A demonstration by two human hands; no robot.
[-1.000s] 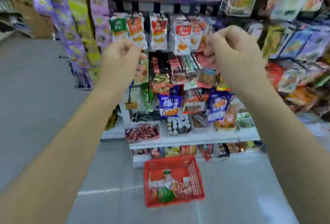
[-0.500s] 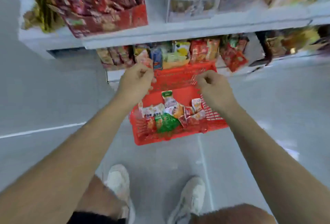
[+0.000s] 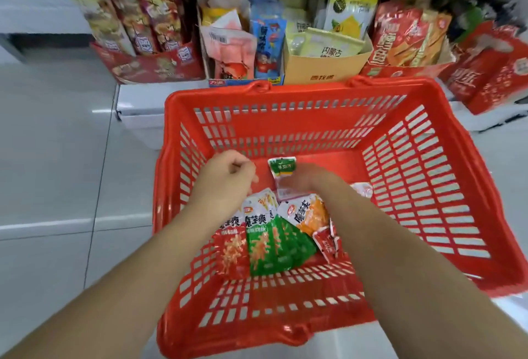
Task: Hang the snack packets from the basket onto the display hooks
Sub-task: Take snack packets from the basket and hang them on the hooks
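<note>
In the red basket on the floor, the right grip pinches a small green-topped packet above the heap of packets, the left grip curled on nothing; light, floppy, slick film, probably best held by its top seal.

Seen as two bare forearms and two bare hands, with nothing else of the body in frame. Left forearm filling the lower left corner, right forearm the lower right. Uncovered along the whole visible length. Broad and soft-edged at the bottom of the frame, tapering steadily towards the wrists near the middle. Ending in a left hand with rounded knuckles and a right hand only partly visible. Slightly blurred throughout, most of all at the edges.
</note>
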